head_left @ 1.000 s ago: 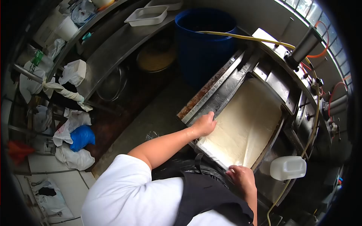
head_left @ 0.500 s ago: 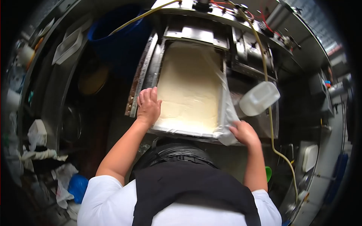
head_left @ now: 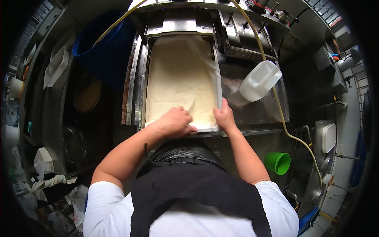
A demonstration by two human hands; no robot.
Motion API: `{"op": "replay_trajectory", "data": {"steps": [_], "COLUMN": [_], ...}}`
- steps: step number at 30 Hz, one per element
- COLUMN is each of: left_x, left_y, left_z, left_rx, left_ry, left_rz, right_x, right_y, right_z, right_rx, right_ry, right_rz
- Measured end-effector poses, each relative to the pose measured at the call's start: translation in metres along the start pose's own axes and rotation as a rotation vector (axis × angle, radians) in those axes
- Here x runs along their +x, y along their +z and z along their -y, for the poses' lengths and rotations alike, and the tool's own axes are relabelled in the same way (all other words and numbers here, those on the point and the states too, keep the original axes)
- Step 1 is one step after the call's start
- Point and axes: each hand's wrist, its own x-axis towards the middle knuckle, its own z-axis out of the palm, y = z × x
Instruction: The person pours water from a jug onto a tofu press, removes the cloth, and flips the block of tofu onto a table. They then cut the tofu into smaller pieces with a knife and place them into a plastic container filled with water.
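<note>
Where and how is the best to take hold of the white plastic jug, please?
I would take the jug by its built-in handle, from the right side: it seems to lie tilted, with the handle toward its upper right, away from the right hand.

Place: a commercial kitchen or food workroom; exact trade unclear.
Bench: wet-looking steel worktop (head_left: 233, 89), metal machinery (head_left: 250, 41) and red tubing (head_left: 258, 5) at back.
Food: broad pale slab (head_left: 177, 81) in a rectangular metal frame (head_left: 143, 79), thin sheet (head_left: 216, 85) along one side.
Plumbing: yellow hose (head_left: 282, 118) across bench; tap (head_left: 342, 103) at right.
Vessels: big blue barrel (head_left: 104, 65), white jug (head_left: 258, 83), green bucket (head_left: 272, 161), shallow white tray (head_left: 57, 68).
Storage: long metal shelf (head_left: 53, 122), left.
Dress: black apron (head_left: 189, 185) over white shirt (head_left: 107, 201).
</note>
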Motion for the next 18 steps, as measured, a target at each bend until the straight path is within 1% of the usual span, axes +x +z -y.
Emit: {"op": "replay_trajectory", "data": {"steps": [5,7,8,10,11,12,14,17,18], "left_x": [-0.082,-0.114,-0.129,-0.158,-0.172,-0.186,-0.212,-0.243,-0.241], "left_y": [-0.021,-0.026,-0.027,-0.024,-0.020,-0.014,0.002,0.038,0.052], "left_z": [0.055,0.076,0.086,0.104,0.113,0.122,0.137,0.150,0.143], "left_rx": [0.133,0.164,0.165,0.176,0.186,0.188,0.225,0.239,0.123], "left_ry": [-0.357,-0.461,-0.522,-0.630,-0.676,-0.676,-0.746,-0.895,-0.991], "left_rz": [-0.155,-0.213,-0.225,-0.257,-0.277,-0.279,-0.390,-0.367,-0.301], "right_x": [-0.002,-0.004,-0.004,0.000,-0.002,-0.007,-0.017,-0.035,-0.044], "right_y": [-0.001,-0.003,-0.002,0.000,0.000,-0.002,-0.003,-0.004,-0.004], "right_z": [0.004,0.004,-0.001,-0.012,-0.010,-0.007,-0.008,-0.022,-0.028], "right_rx": [0.040,0.068,0.070,0.007,0.008,0.008,0.007,-0.012,-0.031], "right_ry": [-0.005,-0.065,-0.063,-0.048,-0.049,-0.078,-0.108,-0.143,-0.148], "right_rz": [-0.013,-0.015,-0.017,0.010,0.009,0.005,0.001,0.015,0.002]}}
